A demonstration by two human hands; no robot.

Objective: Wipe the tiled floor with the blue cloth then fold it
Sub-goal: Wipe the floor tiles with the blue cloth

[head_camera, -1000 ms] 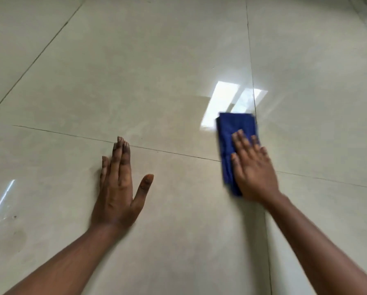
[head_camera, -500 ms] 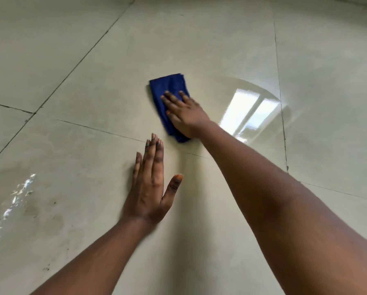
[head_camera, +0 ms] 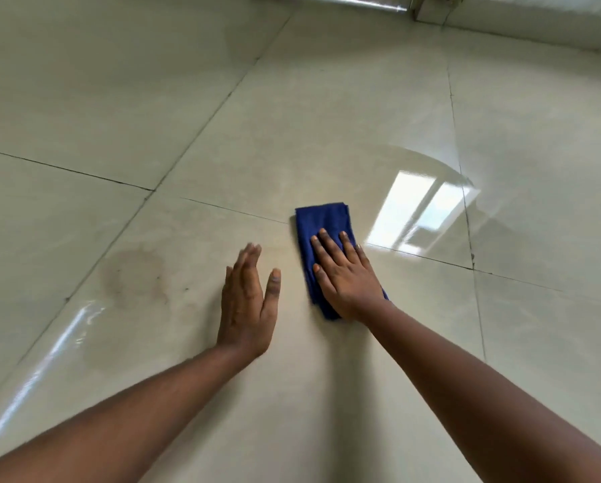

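A folded blue cloth point(head_camera: 323, 221) lies flat on the glossy beige tiled floor point(head_camera: 327, 116), its far end free and its near half hidden under my right hand. My right hand point(head_camera: 344, 273) presses palm-down on the cloth with fingers spread. My left hand point(head_camera: 248, 301) rests flat on the bare tile just left of the cloth, fingers together, thumb out, holding nothing.
A faint brownish stain point(head_camera: 135, 273) marks the tile left of my left hand. A bright window reflection point(head_camera: 421, 212) shines on the floor right of the cloth. Dark grout lines point(head_camera: 204, 123) cross the floor. A wall base point(head_camera: 536, 29) runs along the top right.
My right hand has slid the cloth back toward me and to the right, from ahead of my left hand to beside it. The view has tilted up, showing the far wall base.
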